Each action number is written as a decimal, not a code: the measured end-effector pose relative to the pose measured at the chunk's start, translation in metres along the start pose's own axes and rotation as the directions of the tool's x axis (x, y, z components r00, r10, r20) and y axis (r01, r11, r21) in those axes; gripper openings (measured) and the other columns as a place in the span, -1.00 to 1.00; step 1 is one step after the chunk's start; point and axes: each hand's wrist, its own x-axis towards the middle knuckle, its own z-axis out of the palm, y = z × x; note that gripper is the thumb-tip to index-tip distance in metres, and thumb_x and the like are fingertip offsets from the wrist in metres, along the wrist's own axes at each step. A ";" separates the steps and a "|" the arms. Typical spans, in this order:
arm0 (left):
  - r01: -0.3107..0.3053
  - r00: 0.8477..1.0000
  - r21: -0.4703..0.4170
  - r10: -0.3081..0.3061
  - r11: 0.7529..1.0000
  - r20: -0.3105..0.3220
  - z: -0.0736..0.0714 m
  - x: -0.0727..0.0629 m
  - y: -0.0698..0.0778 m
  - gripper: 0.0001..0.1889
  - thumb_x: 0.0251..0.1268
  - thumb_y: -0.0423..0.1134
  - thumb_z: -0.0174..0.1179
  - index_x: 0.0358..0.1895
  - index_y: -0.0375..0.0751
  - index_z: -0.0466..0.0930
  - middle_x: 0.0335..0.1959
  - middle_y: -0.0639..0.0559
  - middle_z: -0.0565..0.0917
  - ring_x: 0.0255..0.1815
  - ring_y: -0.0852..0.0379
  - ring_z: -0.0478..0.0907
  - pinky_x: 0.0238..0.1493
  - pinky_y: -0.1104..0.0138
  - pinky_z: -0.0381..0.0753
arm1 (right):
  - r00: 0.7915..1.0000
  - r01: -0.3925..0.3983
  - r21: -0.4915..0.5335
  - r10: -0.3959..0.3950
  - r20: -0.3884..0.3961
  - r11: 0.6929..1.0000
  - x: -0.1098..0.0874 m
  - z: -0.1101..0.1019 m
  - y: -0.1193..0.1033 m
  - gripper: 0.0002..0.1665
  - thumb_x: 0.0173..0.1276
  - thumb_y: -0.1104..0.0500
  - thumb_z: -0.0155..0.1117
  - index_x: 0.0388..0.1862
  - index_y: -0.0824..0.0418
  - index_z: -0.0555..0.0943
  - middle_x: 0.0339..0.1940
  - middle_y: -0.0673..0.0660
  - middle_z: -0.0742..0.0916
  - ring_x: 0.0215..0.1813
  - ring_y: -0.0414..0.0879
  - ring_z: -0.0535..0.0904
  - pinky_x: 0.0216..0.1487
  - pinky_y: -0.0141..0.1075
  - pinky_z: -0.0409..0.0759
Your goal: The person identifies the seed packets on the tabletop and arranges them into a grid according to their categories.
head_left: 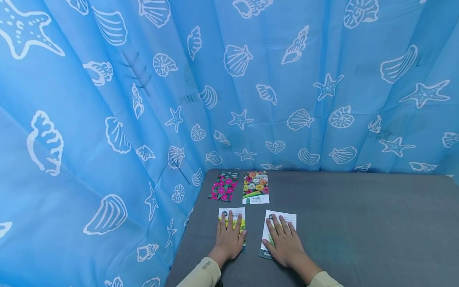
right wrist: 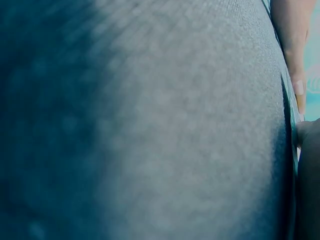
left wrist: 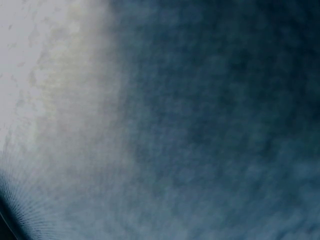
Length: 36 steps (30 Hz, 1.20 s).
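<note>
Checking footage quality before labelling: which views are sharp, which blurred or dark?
Head: fairly even light, left hand and right hand distinct, fine print on the packet under the right hand unreadable; left wrist: almost all blur, pale left, dark right, no hand discernible; right wrist: grey surface mostly soft, dark left side, finger at right edge clearer.

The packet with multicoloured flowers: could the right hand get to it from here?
Probably yes: the right hand lies on a white packet, and only grey tabletop shows between that and the multicoloured-flower packet.
</note>
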 end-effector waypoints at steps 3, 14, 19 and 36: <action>-0.007 1.000 -0.030 0.007 1.000 0.000 -0.003 0.000 0.001 -0.28 0.73 0.26 -0.26 0.75 0.02 0.03 0.77 -0.31 -0.02 0.75 -0.48 -0.15 0.64 -0.40 -0.04 | 1.000 -0.002 -0.001 0.002 0.000 1.000 0.000 -0.001 0.002 -0.06 0.63 -0.41 -0.06 0.74 0.11 0.21 0.79 0.21 0.19 0.79 0.28 0.01 0.71 0.32 -0.02; -0.001 1.000 0.000 0.001 1.000 0.022 -0.004 0.001 0.000 -0.29 0.74 0.25 -0.26 0.76 0.05 0.00 0.78 -0.26 -0.05 0.77 -0.43 -0.17 0.67 -0.36 -0.06 | 1.000 -0.004 -0.004 0.004 0.000 1.000 -0.003 -0.005 0.004 -0.07 0.64 -0.40 -0.07 0.74 0.12 0.20 0.79 0.22 0.19 0.79 0.29 0.00 0.71 0.32 -0.04; -0.011 1.000 -0.038 0.012 0.999 0.029 -0.009 0.001 0.001 -0.30 0.74 0.20 -0.19 0.75 -0.02 0.05 0.76 -0.34 -0.01 0.74 -0.50 -0.14 0.63 -0.41 -0.05 | 1.000 -0.004 -0.002 0.004 0.000 1.000 -0.005 -0.007 0.005 -0.07 0.64 -0.39 -0.06 0.74 0.12 0.21 0.79 0.22 0.20 0.79 0.29 0.01 0.70 0.32 -0.04; -0.003 0.996 -0.025 0.005 1.000 0.090 -0.018 0.000 0.005 -0.29 0.74 0.19 -0.19 0.76 -0.01 0.02 0.77 -0.31 -0.06 0.76 -0.48 -0.19 0.64 -0.39 -0.06 | 1.000 -0.007 0.015 0.007 -0.013 1.000 -0.011 -0.008 0.011 -0.07 0.64 -0.39 -0.02 0.74 0.13 0.21 0.78 0.23 0.20 0.79 0.29 -0.01 0.71 0.33 -0.06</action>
